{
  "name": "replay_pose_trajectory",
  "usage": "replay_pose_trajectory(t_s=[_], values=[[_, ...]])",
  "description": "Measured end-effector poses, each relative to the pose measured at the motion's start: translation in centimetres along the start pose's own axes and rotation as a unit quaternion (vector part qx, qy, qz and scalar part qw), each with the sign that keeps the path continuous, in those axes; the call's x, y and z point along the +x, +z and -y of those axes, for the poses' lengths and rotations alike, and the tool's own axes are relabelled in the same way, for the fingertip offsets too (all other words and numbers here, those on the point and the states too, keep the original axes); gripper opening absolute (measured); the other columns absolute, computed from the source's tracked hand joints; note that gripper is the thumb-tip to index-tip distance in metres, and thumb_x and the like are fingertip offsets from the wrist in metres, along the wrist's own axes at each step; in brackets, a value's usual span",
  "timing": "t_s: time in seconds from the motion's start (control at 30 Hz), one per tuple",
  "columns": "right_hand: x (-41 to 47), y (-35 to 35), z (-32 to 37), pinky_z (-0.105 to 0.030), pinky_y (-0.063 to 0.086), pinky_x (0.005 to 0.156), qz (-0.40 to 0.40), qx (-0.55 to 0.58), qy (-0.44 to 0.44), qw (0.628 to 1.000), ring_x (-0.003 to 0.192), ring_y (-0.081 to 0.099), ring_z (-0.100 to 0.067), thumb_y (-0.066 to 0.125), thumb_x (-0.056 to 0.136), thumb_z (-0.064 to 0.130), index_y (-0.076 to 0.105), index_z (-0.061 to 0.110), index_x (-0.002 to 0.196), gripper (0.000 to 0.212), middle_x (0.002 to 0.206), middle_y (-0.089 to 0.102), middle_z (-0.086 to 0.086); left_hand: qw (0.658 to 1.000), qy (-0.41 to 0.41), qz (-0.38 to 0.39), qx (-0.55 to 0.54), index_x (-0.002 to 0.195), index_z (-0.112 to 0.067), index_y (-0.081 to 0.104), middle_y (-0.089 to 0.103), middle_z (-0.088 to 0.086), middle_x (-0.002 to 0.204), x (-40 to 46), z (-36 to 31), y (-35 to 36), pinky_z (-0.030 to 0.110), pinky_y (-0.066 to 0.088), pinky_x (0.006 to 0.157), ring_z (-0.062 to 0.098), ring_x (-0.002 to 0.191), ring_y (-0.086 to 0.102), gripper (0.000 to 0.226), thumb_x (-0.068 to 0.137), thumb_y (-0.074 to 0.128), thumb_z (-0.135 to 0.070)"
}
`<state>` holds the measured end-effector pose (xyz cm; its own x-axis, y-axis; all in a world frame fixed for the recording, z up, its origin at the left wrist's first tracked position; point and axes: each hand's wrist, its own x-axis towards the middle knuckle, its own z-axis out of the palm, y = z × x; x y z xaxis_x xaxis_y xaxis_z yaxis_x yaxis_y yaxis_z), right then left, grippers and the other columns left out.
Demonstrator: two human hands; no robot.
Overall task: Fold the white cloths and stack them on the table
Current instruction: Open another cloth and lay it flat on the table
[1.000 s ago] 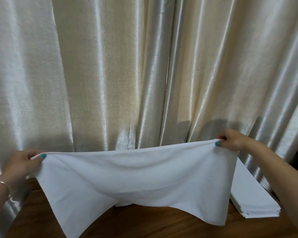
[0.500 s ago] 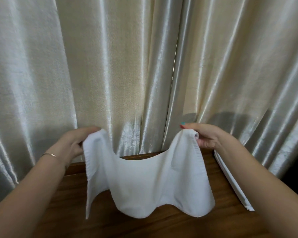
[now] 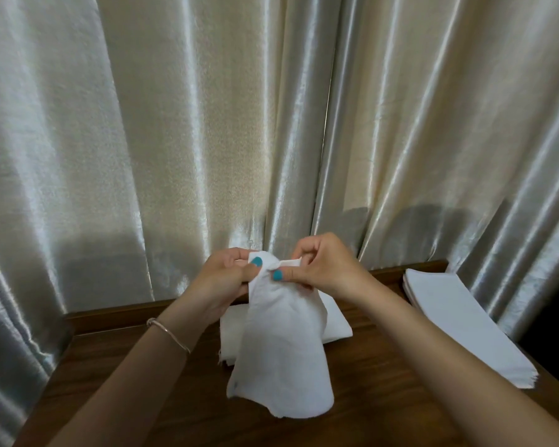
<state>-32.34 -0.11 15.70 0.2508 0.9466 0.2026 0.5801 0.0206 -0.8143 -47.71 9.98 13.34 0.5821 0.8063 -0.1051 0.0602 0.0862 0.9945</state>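
The fingers behind the soft white cloth [image 3: 279, 343] are hidden, and its pinched top corners are bunched and hard to separate. The left hand [image 3: 221, 279] and right hand [image 3: 323, 266] meet above the dark wooden tabletop [image 3: 368, 398], each grip closed on the cloth's upper edge between thumb and fingers; the cloth hangs doubled below them. Behind it lies a flat white folded cloth [image 3: 336, 324], partly covered. A stack of folded white cloths [image 3: 459, 321] sits well to the right. Shiny cream pleated curtains [image 3: 207, 124] fill the background. A thin metal bangle [image 3: 168, 337] circles the left wrist.
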Motion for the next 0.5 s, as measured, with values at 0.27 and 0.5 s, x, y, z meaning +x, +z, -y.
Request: replay_pose_trajectory(t_s=[0.27,0.5], values=[[0.2,0.0,0.1,-0.011,0.040,0.051,0.014,0.094,-0.023,0.995,0.054,0.057,0.004,0.072,0.084,0.019,0.070,0.013,0.081,0.007,0.059,0.065,0.014,0.998,0.060,0.025,-0.006,0.111,-0.004,0.065,0.074,0.013,0.099,-1.3,-0.4,1.1,0.036,0.055,0.085,0.026,0.092,0.071,0.021,0.091,0.059,-0.010],[-0.2,0.6,0.0,-0.014,0.042,0.047,-0.016,0.148,-0.009,0.989,0.046,0.055,-0.003,0.072,0.083,0.011,0.070,0.003,0.087,0.009,0.052,0.062,0.004,0.995,0.085,0.047,-0.004,0.106,-0.013,0.064,0.074,0.009,0.100,-2.4,-0.5,1.2,0.033,0.054,0.088,0.023,0.097,0.070,0.016,0.095,0.053,-0.010]])
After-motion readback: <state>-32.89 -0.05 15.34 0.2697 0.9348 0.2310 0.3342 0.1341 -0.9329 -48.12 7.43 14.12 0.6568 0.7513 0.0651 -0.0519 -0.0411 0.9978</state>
